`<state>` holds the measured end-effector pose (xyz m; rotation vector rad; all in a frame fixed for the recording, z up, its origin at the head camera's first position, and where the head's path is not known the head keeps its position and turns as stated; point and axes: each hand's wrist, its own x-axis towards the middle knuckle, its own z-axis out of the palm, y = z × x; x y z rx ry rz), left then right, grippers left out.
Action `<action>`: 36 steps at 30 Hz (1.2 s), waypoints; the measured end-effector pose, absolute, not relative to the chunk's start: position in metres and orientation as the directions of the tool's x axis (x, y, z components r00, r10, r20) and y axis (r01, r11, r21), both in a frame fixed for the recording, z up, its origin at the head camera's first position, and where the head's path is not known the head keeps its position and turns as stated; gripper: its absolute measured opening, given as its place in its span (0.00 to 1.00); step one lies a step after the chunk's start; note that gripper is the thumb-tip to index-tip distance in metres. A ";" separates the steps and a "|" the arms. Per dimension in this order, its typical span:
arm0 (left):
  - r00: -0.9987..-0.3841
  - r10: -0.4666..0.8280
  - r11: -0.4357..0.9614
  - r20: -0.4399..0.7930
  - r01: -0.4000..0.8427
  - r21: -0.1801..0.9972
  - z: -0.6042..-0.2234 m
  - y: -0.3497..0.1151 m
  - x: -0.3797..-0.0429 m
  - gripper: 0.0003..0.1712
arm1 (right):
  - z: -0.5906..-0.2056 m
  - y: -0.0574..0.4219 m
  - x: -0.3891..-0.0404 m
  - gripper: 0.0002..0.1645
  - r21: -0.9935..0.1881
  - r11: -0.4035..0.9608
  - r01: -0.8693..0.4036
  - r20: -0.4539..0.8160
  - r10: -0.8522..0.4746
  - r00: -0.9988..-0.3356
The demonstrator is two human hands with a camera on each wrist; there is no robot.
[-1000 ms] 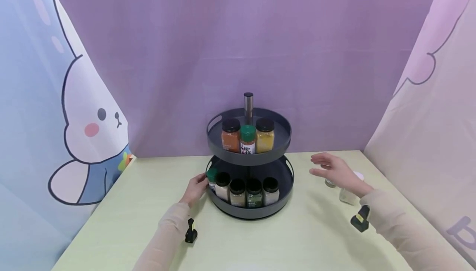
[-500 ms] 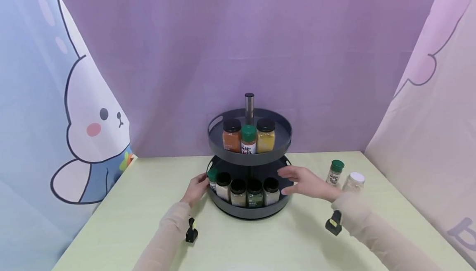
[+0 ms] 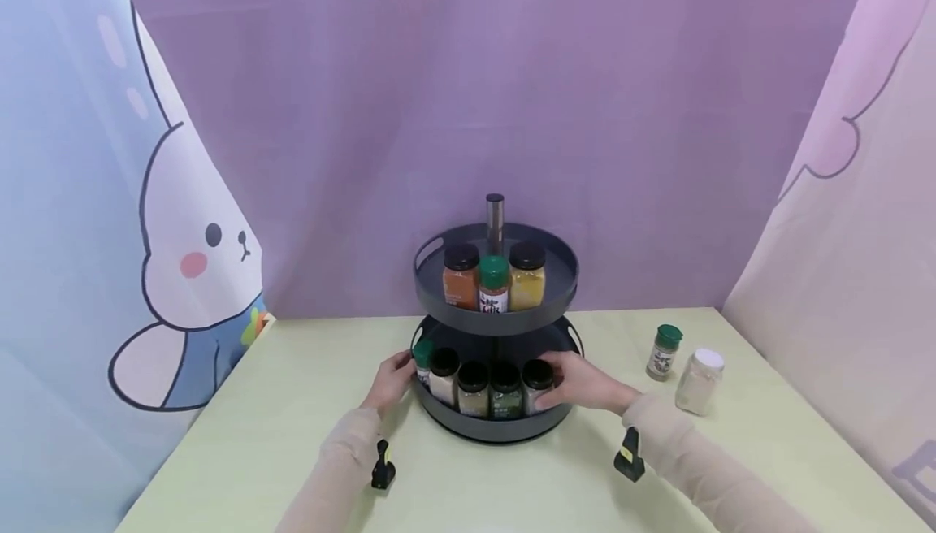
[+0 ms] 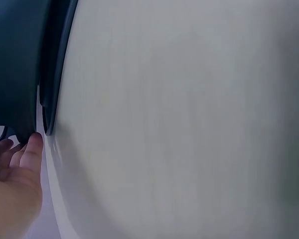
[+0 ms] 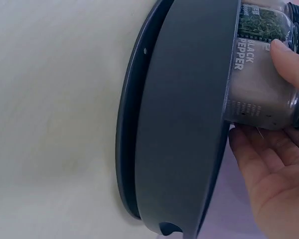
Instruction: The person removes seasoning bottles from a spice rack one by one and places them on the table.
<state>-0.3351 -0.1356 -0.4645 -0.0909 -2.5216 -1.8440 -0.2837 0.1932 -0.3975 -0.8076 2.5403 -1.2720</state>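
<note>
A dark grey two-tier turntable (image 3: 497, 433) stands on the table. My left hand (image 3: 389, 383) holds its lower tray at the left side, by the cut-out handle; the left wrist view shows the thumb (image 4: 34, 149) at the tray's edge. At the lower tray's right front, my right hand (image 3: 585, 383) holds a black-lidded spice jar (image 5: 259, 82) labelled black pepper, thumb on one side and fingers on the other. The jar sits inside the rim beside a jar of green herbs (image 3: 506, 403). Several more jars stand in that row, including a green-capped one (image 3: 422, 353) by my left hand.
On the upper tray (image 3: 497, 322) stand an orange spice jar (image 3: 461, 285), a green-capped bottle (image 3: 493, 281) and a yellow spice jar (image 3: 527, 285). At the table's right are a green-capped shaker (image 3: 663, 354) and a white-lidded jar (image 3: 699, 387). A purple curtain (image 3: 366, 151) hangs behind.
My right hand has moved left from beside the jars at the table's right to the lower tray and has taken hold of the pepper jar. The left hand stays at the tray.
</note>
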 end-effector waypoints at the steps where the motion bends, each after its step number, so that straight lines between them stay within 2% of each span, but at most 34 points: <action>1: -0.998 0.036 0.301 0.047 0.055 0.952 -0.465 -0.135 -0.334 0.26 | -0.399 0.193 -0.284 0.27 -0.792 0.482 -0.375 0.065 -0.543 -0.837; 7: -0.998 0.037 0.283 0.055 0.063 0.957 -0.466 -0.134 -0.332 0.27 | -0.406 0.191 -0.284 0.29 -0.820 0.466 -0.331 0.051 -0.517 -0.854; 15: -0.999 0.020 0.275 0.046 0.049 0.960 -0.473 -0.135 -0.333 0.27 | -0.420 0.186 -0.287 0.51 -0.794 0.482 -0.371 0.087 -0.514 -0.853; 26: -0.997 0.022 0.321 0.069 0.072 0.944 -0.465 -0.134 -0.337 0.25 | -0.419 0.187 -0.290 0.52 -0.788 0.458 -0.411 0.121 -0.539 -0.834; 36: -0.998 0.040 0.340 0.055 0.065 0.938 -0.466 -0.135 -0.336 0.25 | -0.420 0.186 -0.290 0.52 -0.795 0.471 -0.382 0.117 -0.499 -0.859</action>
